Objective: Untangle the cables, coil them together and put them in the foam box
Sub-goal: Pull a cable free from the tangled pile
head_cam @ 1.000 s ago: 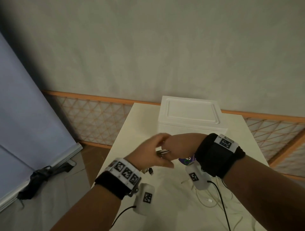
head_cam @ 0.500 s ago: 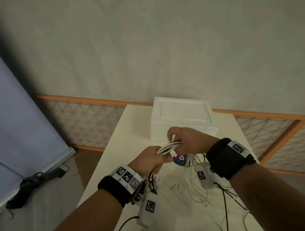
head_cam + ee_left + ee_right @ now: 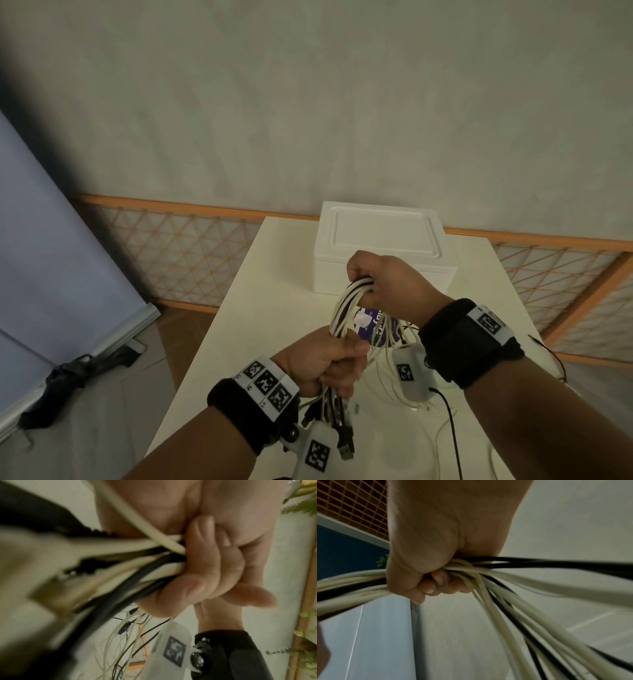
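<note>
A bundle of white and black cables [image 3: 346, 308] stretches between my two hands above the white table [image 3: 253, 291]. My left hand [image 3: 329, 363] grips the lower end in a fist, and plug ends [image 3: 344, 445] dangle below it. My right hand [image 3: 380, 284] grips the upper end in front of the foam box [image 3: 383, 246], whose lid is on. The left wrist view shows fingers [image 3: 214, 566] curled round the cables [image 3: 137, 563]. In the right wrist view the cables [image 3: 505, 588] fan out from the fist [image 3: 426, 574].
Loose thin white and black wires [image 3: 394, 394] trail on the table under my right wrist, over a purple printed item [image 3: 373, 323]. A lattice panel with an orange frame [image 3: 185, 257] runs behind the table. A blue-grey board [image 3: 51, 257] leans at the left above a dark object [image 3: 78, 373] on the floor.
My hands have drawn apart along the bundle: the right rose toward the foam box, the left dropped toward me. One second ago they were close together low over the table.
</note>
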A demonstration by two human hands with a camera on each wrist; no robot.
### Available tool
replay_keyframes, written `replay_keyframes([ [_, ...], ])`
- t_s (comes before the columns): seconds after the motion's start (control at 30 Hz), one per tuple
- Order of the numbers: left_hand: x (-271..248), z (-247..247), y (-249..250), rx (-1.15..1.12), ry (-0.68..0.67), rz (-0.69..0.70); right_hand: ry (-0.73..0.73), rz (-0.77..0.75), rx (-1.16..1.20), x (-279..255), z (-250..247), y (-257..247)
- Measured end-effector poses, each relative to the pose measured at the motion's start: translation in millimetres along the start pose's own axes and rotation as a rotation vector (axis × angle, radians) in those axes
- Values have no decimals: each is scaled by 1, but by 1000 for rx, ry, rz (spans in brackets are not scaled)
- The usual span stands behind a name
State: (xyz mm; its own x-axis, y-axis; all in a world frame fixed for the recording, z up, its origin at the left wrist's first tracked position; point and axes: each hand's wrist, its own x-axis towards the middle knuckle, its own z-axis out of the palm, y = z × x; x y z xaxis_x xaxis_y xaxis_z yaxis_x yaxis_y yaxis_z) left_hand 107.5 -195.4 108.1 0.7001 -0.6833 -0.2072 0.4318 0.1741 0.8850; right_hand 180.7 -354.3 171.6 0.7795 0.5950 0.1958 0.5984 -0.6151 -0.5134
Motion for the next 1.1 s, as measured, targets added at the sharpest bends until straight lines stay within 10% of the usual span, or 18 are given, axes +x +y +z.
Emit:
replay_keyframes([
  [0.27, -6, -3, -4, -91, -163, -169, -30, -9, 53, 6, 10, -5],
  [0.73, 4, 32, 19, 45, -236, 26, -10, 92, 325, 0, 55, -30],
  [1.1, 4, 38, 30, -16, -485, -121, 155, -217, -58, 19, 40, -25],
])
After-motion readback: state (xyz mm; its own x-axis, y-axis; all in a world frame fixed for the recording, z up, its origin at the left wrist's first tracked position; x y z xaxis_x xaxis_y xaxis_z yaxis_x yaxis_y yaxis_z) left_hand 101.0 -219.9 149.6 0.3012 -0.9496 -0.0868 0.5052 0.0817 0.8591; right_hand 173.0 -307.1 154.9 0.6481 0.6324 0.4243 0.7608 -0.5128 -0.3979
